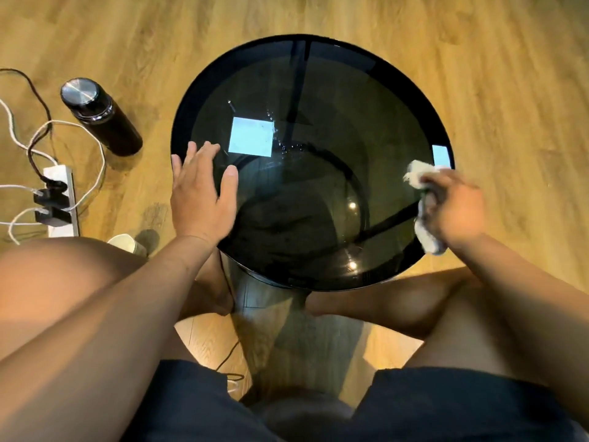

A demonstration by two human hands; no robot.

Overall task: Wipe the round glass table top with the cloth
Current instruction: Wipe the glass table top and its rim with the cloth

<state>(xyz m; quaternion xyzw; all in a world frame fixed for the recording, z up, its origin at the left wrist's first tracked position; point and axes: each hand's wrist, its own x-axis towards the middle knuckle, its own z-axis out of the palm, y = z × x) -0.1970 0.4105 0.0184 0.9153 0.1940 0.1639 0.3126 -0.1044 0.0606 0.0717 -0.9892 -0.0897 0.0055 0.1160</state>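
The table [318, 74], a round dark glass top, sits between the person's knees. At its right rim the right hand [455, 208] has its fingers closed around the bunched cloth [420, 177], which spills out above and below the fist and looks blurred. At the left rim the left hand [204, 193] lies flat with fingers spread open, holding nothing, apparently bracing the top.

Droplets [280, 145] glint near the table's centre (beside a bright square reflection), so that patch likely wants wiping. I'd flatten the cloth under the palm, sweep in overlapping arcs from the right rim across the centre, and keep the left hand steadying.
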